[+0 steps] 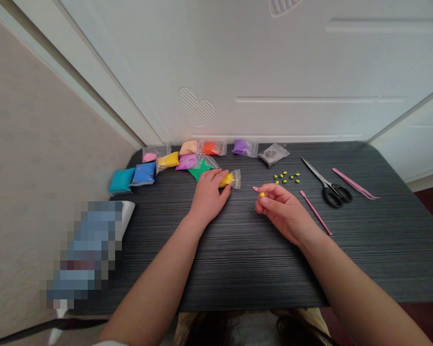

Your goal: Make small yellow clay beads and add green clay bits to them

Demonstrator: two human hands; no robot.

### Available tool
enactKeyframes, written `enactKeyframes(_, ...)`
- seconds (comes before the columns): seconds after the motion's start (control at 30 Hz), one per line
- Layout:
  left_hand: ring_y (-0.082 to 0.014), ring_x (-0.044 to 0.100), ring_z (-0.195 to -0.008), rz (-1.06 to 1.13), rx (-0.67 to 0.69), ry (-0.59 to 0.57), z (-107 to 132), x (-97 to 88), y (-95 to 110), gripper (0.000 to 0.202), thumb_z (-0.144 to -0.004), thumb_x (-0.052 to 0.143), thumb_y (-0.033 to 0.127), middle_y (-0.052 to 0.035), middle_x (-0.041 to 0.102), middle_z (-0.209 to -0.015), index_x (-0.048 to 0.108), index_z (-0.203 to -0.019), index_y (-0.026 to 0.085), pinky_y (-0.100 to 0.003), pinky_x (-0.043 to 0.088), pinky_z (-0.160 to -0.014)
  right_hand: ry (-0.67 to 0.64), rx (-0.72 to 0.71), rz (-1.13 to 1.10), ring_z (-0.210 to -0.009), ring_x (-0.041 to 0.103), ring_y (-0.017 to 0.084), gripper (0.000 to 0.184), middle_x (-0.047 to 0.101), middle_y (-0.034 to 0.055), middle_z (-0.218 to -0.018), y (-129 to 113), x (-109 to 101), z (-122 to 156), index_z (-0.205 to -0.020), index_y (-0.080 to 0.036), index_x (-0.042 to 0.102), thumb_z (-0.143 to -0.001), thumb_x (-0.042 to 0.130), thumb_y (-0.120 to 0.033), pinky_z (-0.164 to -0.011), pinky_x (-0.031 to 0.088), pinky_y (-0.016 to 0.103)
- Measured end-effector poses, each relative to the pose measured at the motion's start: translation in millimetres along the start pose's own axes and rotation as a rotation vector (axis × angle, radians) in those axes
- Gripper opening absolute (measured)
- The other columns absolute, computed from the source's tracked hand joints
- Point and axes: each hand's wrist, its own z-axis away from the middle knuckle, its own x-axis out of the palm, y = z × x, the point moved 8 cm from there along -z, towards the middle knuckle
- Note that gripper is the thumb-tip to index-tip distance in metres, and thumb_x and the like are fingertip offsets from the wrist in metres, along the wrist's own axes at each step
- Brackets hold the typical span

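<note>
My left hand (210,194) lies over a small clear zip bag of yellow clay (228,180), its fingers and thumb curled about the bag's left part. The bag's open-looking end points right. My right hand (279,209) pinches a tiny yellow clay ball (262,194) between thumb and forefinger. Just beyond these fingertips shows the pink tip of a tool (255,189); the rest of it is hidden by the hand, and I cannot tell whether it is held. Past my right hand sit several tiny yellow-and-green clay pieces (284,181) in loose rows on the dark table.
Bags of coloured clay line the back left, among them green (201,169), blue (143,173), teal (121,180) and purple (241,147). A grey bag (273,154) lies mid-back. Rightward are a pink stick tool (315,213), black-handled scissors (326,185) and pink tweezers (355,183).
</note>
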Motion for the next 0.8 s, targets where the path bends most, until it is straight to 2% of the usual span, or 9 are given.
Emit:
enactKeyframes(0.23, -0.0222, 0.044, -0.113, 0.004, -0.005, -0.003, 0.3, 0.8, -0.7, 0.037, -0.082, 0.048, 0.029, -0.008, 0.053, -0.119, 0.052, -0.116, 0.018, -0.039, 0.033, -0.1, -0.021, -0.007, 0.016, -0.065, 0.047, 0.009, 0.013, 0.052, -0.0042, -0.067, -0.3, 1.2, 0.9, -0.074, -0.02, 0.057, -0.069, 0.069, -0.02, -0.065, 0.035, 0.024)
enactKeyframes(0.33, -0.0221, 0.044, -0.113, 0.005, -0.002, -0.003, 0.4, 0.7, -0.9, 0.036, -0.082, 0.047, 0.029, -0.008, 0.053, -0.119, 0.052, -0.116, 0.018, -0.039, 0.033, -0.101, -0.023, -0.013, -0.004, -0.064, 0.047, 0.009, 0.012, 0.051, -0.0035, -0.065, -1.8, 2.7, 0.7, -0.071, -0.02, 0.056, -0.076, 0.063, -0.029, -0.066, 0.035, 0.025)
enactKeyframes(0.43, -0.0219, 0.044, -0.113, 0.003, 0.007, -0.001, 0.4, 0.4, -0.3, 0.036, -0.082, 0.047, 0.029, -0.0083, 0.053, -0.12, 0.053, -0.116, 0.017, -0.038, 0.032, -0.101, -0.017, -0.016, -0.032, -0.064, 0.048, 0.009, 0.022, 0.051, -0.0023, -0.065, -2.1, 2.4, -0.3, -0.069, -0.019, 0.059, -0.082, 0.053, -0.035, -0.065, 0.037, 0.025)
enactKeyframes(0.57, -0.0218, 0.045, -0.112, -0.004, 0.012, 0.006, 0.3, 0.5, 0.1, 0.036, -0.082, 0.048, 0.029, -0.009, 0.054, -0.119, 0.053, -0.115, 0.015, -0.038, 0.033, -0.101, -0.022, 0.018, -0.057, -0.066, 0.053, 0.009, 0.02, 0.058, -0.001, -0.067, 2.0, 1.0, -0.6, -0.076, -0.019, 0.065, -0.083, 0.053, -0.033, -0.068, 0.041, 0.025)
enactKeyframes(0.67, -0.0219, 0.045, -0.112, -0.004, 0.017, 0.01, 0.3, 1.1, 0.2, 0.036, -0.082, 0.048, 0.029, -0.0094, 0.054, -0.119, 0.053, -0.115, 0.015, -0.037, 0.033, -0.1, -0.035, 0.06, -0.074, -0.077, 0.06, 0.01, 0.013, 0.066, 0.0005, -0.079, 6.0, 1.5, 0.5, -0.088, -0.021, 0.066, -0.079, 0.059, -0.026, -0.079, 0.043, 0.026)
enactKeyframes(0.8, -0.0222, 0.045, -0.112, 0.0, 0.018, 0.009, 0.2, 1.3, -0.2, 0.037, -0.082, 0.048, 0.029, -0.0095, 0.054, -0.119, 0.053, -0.115, 0.015, -0.038, 0.032, -0.1, -0.041, 0.087, -0.105, -0.086, 0.061, 0.01, 0.019, 0.068, 0.0002, -0.088, 7.8, 3.0, 1.9, -0.091, -0.023, 0.066, -0.073, 0.065, -0.018, -0.086, 0.042, 0.026)
